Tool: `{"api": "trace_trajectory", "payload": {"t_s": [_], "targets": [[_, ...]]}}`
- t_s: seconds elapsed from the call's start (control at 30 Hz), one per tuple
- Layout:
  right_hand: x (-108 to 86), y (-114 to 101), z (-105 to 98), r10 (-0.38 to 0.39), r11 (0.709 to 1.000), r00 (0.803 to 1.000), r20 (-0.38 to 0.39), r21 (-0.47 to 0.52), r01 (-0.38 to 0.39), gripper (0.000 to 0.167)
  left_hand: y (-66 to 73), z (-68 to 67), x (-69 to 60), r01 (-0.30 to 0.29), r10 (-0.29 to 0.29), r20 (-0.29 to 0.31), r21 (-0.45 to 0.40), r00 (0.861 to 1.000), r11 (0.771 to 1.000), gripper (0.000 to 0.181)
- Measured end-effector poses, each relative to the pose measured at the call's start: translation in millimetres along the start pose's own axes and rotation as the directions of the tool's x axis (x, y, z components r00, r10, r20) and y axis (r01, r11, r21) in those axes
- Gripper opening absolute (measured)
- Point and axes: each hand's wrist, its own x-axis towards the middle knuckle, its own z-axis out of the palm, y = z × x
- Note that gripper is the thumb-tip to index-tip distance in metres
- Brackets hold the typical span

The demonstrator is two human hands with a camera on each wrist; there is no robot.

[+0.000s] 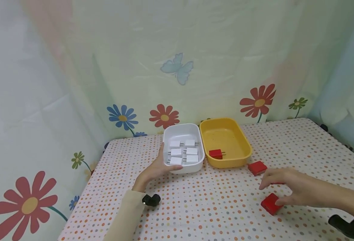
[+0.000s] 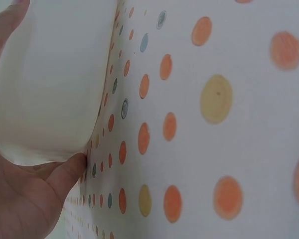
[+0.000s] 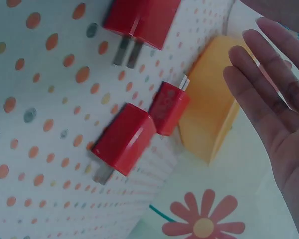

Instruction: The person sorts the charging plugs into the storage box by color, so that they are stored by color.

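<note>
My left hand (image 1: pixel 156 169) grips the near left corner of a white plastic tray (image 1: pixel 183 129), thumb at the front and fingers along the side. Several white charger plugs (image 1: pixel 176 153) lie inside it. My right hand (image 1: pixel 298 188) hovers over the right of the table with its fingers apart and nothing in them. Below it are a red charger plug (image 1: pixel 271 204), another red plug (image 1: pixel 257 168) by the yellow tray, and a third, mostly hidden in the head view. All three show in the right wrist view, metal prongs (image 3: pixel 128 52) visible on the nearest plug.
A yellow tray (image 1: pixel 225 134) stands against the white tray's right side, with one red plug (image 1: pixel 215 154) in it. The table has a dotted cloth (image 1: pixel 201 207). A flowered curtain (image 1: pixel 213 97) hangs behind the table.
</note>
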Motion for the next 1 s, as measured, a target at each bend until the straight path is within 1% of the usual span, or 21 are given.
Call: {"api": "trace_trajectory", "payload": {"t_s": [0.07,0.17,0.3,0.4,0.5,0.73,0.87,0.93,1.0], "targets": [[2.9,2.8,5.8,0.019,1.000,0.999,0.032,0.011,-0.019,0.036,-1.3,0.1,-0.7,0.016,-0.016,-0.001,0.004,1.000,1.000,0.127],[5.3,8.7,16.0,0.020,1.000,0.998,0.067,0.023,-0.022,0.035,-1.3,1.0,-1.6,0.040,-0.040,-0.004,0.008,0.999,0.999,0.130],[6.7,17.8,26.3,0.001,0.999,0.998,0.069,0.036,-0.004,0.033,-0.4,0.8,-0.7,0.019,-0.019,-0.002,-0.015,1.000,1.000,0.127],[8.7,23.2,30.4,0.007,0.999,0.998,0.062,0.040,-0.010,0.033,-0.9,-0.7,0.0,0.001,-0.001,0.000,-0.033,1.000,0.999,0.125],[9.9,26.3,33.1,0.027,0.999,0.997,0.068,0.036,-0.029,0.034,-1.8,-1.3,-0.4,0.005,-0.005,-0.001,-0.033,1.000,0.999,0.125],[10.8,25.0,35.8,0.078,0.997,0.993,0.091,0.000,-0.078,0.039,-2.8,-0.3,1.3,-0.021,0.021,0.000,-0.029,1.000,0.999,0.124],[13.9,18.5,32.6,0.099,0.995,0.990,0.100,-0.034,-0.096,0.041,-4.1,0.3,1.1,-0.011,0.011,-0.008,-0.018,1.000,1.000,0.123],[16.7,15.3,27.1,0.087,0.996,0.992,0.096,-0.041,-0.083,0.040,-3.6,0.2,1.2,-0.006,0.006,-0.010,-0.014,1.000,1.000,0.123],[20.9,12.1,18.7,0.056,0.998,0.995,0.079,-0.034,-0.054,0.040,-3.4,-0.2,0.9,-0.009,0.008,-0.012,-0.013,1.000,1.000,0.124]]}}
